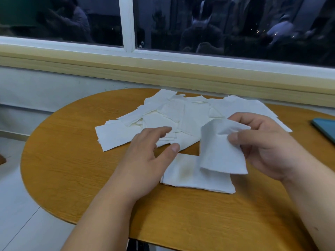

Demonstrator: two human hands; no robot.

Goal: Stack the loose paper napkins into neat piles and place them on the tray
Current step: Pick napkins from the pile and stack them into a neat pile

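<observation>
The right hand point(268, 147), at centre right of the frame, pinches 1 white square paper napkin point(217, 151) by its upper edge between thumb and fingers. The sheet hangs curled just above the small flat pile of white napkins point(190, 178) at lower centre of the round orange-brown wooden counter point(72, 160). The left hand point(143, 156), left of centre, grips nothing. Its fingers are loosely spread and its thumb lies at the pile's upper left corner, though whether it presses the paper cannot be told. The heap of loose white napkins point(163, 115) sprawls across the upper centre of the counter, its sheets overlapping at all angles.

The step in hand looks to be laying the pinched napkin onto the pile. The sheet is bowed and creased near the pinch, so it should be flattened first. Its lower edge could then be set along the pile's near edge and the rest rolled down flat. The left hand would best steady the pile with flat fingers, since thin paper likely slides on smooth wood. Corners should be matched before letting go, then the sides squared with both hands.

No tray is plainly in view. A flat teal object point(324, 127) at the right edge is cut off and cannot be identified. The task seems early, as most napkins lie unsorted.
</observation>
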